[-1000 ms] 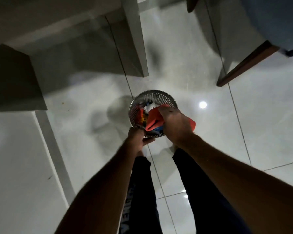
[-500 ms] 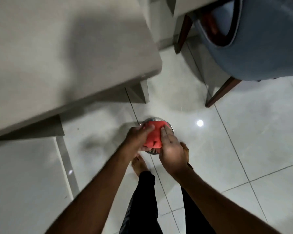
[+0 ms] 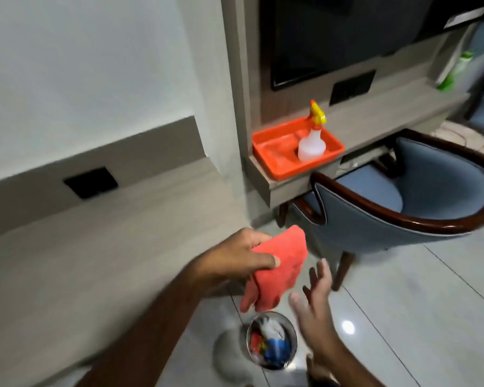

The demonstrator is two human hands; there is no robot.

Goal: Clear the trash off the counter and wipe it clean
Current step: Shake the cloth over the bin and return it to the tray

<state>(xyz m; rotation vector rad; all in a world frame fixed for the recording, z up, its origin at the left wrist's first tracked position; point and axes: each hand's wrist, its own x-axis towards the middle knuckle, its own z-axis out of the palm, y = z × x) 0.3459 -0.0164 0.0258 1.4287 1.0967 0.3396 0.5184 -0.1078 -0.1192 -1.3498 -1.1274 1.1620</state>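
My left hand grips a red cloth, which hangs folded just past the right end of the light wood-grain counter. My right hand is beside the cloth with fingers spread and nothing in it. On the floor below both hands stands a round metal mesh bin holding colourful and white trash.
An orange tray with a clear spray bottle sits on a desk ledge to the right. A blue chair with a dark wooden frame stands close by. A dark screen hangs above. Black sockets sit in the wall panels. The floor is glossy tile.
The view has risen from the floor and bin to the counter and desk. The cloth came up out of the bin; my right hand let go and only the left holds it.
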